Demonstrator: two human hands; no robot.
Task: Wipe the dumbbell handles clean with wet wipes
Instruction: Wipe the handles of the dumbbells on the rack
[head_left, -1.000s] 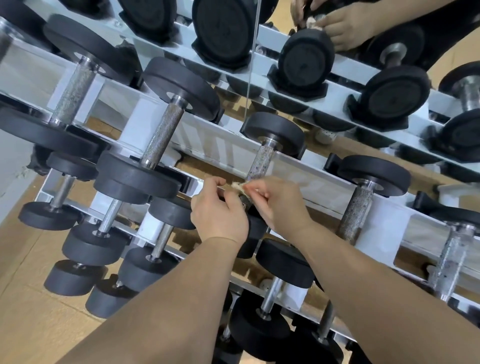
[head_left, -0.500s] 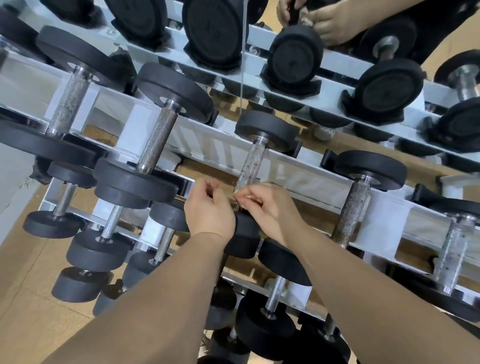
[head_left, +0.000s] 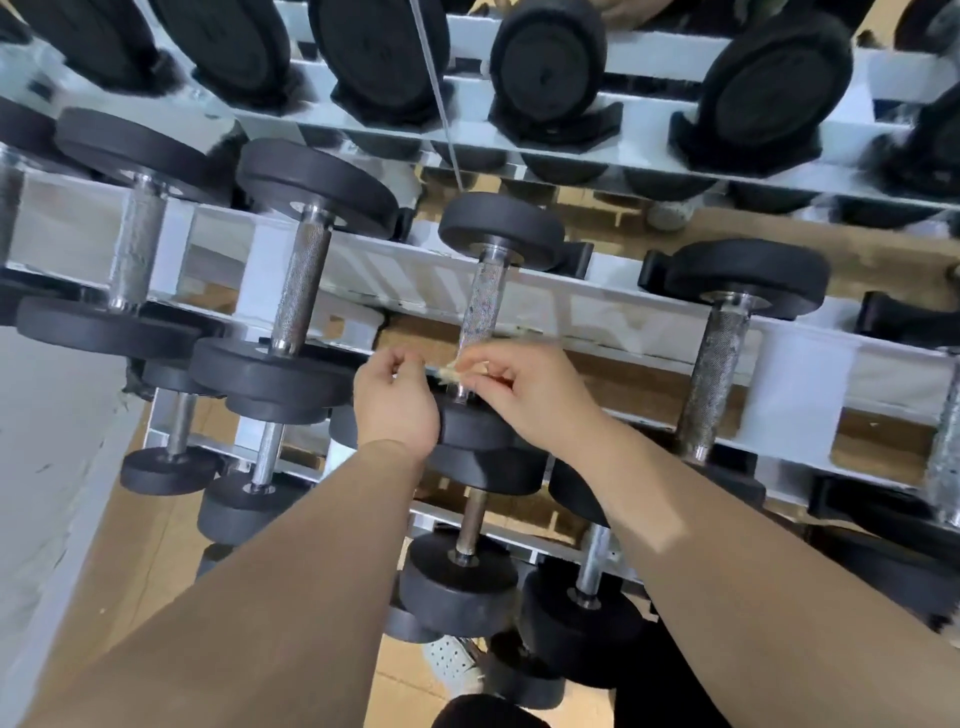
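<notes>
1. Six black, disc-headed dumbbells (head_left: 301, 291) with thick knurled steel handles are lying along the upper tier. The two outermost are being cut off by the frame edges.
2. Four thinner, smooth steel handles (head_left: 267, 457) are showing lower down.
3. One white metal rack (head_left: 597, 306) is carrying them all.
4. Two bare hands are showing: the left hand (head_left: 397, 402) and the right hand (head_left: 530, 400).
5. One crumpled, yellowish wet wipe (head_left: 457, 371) is showing.
6. One white perforated shoe (head_left: 452, 660) is showing.
</notes>
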